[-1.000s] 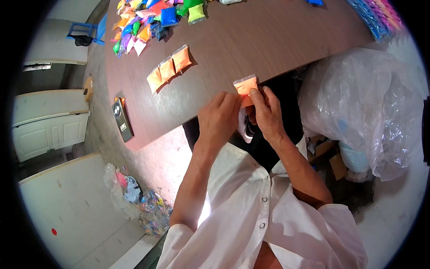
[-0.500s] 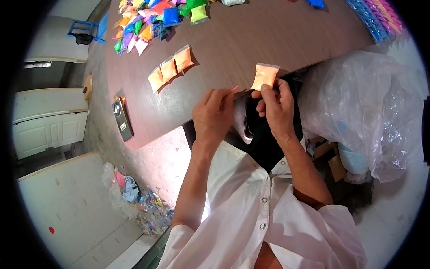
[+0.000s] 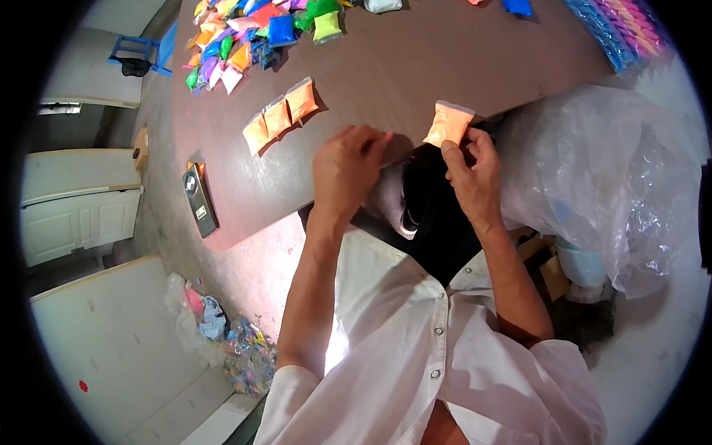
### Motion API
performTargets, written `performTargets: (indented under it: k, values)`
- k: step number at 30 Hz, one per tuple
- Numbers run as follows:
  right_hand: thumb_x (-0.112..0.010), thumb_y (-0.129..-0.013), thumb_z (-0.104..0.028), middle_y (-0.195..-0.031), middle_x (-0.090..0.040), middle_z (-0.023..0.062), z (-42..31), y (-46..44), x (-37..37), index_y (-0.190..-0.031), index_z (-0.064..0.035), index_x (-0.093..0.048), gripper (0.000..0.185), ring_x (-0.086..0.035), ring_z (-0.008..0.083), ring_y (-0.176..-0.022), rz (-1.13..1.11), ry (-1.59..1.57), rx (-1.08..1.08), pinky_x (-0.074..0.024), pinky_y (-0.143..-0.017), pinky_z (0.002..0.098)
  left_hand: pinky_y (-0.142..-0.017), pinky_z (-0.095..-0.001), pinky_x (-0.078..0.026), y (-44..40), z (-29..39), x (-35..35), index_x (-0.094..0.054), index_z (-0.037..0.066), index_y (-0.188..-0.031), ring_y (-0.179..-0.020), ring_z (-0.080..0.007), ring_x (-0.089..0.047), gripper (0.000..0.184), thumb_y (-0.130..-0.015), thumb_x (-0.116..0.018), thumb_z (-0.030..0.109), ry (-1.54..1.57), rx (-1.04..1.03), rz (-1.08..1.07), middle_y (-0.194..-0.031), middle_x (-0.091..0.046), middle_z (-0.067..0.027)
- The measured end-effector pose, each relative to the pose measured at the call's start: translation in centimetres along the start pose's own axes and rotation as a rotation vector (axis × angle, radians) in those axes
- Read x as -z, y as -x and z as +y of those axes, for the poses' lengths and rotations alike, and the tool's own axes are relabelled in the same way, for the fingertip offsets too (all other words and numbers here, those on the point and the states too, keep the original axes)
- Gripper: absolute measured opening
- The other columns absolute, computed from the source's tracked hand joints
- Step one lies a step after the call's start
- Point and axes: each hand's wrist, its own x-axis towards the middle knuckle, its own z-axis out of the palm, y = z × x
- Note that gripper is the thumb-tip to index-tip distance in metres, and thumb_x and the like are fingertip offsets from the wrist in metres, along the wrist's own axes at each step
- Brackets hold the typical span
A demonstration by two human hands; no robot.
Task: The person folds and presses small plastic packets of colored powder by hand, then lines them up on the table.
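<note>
My right hand pinches the lower edge of a small clear packet with orange filling, held upright above the table's near edge. My left hand is closed, its back towards me. A small, thin red piece pokes out at its fingertips; the rest is hidden by the fingers. To the left of that hand, a joined row of three orange packets lies on the brown table. The two hands are apart.
A heap of colourful packets covers the far left of the table. A dark phone lies at the left edge. Braided blue and pink packs sit at the far right. A large clear plastic bag bulges beside the table.
The orange packet and my right hand have moved slightly right. My left hand has risen a little towards the table, with the red piece at its fingertips.
</note>
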Motion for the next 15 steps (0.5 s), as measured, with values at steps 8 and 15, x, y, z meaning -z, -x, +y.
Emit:
performTargets:
  k: [8,15]
  values:
    - [-0.073,-0.099,-0.016,-0.090,-0.074,0.0110,-2.0,-0.1,0.7,-0.152,-0.0021,-0.050,0.060,-0.069,0.0132,-0.082,-0.037,0.171,0.091,-0.0553,-0.075,0.0292,-0.070,-0.0292,-0.056,2.3,-0.7,0.9,-0.078,-0.001,-0.099,-0.077,-0.0162,-0.072,0.014,-0.093,-0.080,0.011,0.147,-0.003,-0.082,-0.089,-0.076,-0.0110]
    - [-0.074,-0.097,-0.015,-0.084,-0.074,0.0145,-1.9,-1.2,1.0,-0.141,-0.0062,-0.065,0.046,-0.073,0.0177,-0.075,-0.100,0.289,0.206,-0.0570,-0.072,0.0311,-0.069,-0.0290,-0.056,1.6,-1.0,1.0,-0.077,0.001,-0.098,-0.074,-0.0178,-0.071,0.007,-0.093,-0.077,0.005,-0.004,-0.015,0.024,-0.089,-0.075,-0.0111]
